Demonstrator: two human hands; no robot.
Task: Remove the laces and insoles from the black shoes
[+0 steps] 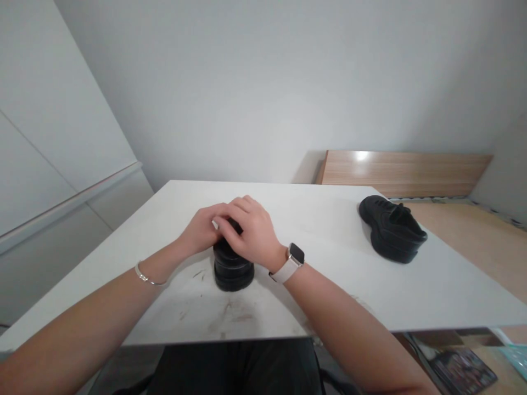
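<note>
A black shoe [233, 269] stands on the white table [329, 285] in front of me, heel toward me, and both hands are on its top. My left hand [201, 229] curls over the far left side of the shoe. My right hand [251, 233] lies across the shoe's top with fingers bent and meets the left hand's fingers there. What the fingertips pinch is hidden. A second black shoe [391, 229] lies apart at the right of the table, untouched.
Dark scuff marks [222, 312] streak the tabletop near its front edge. A wooden bed frame [403, 171] stands behind the table at the right. Some items lie on the floor [465, 370] at lower right. A white cabinet [61, 181] runs along the left.
</note>
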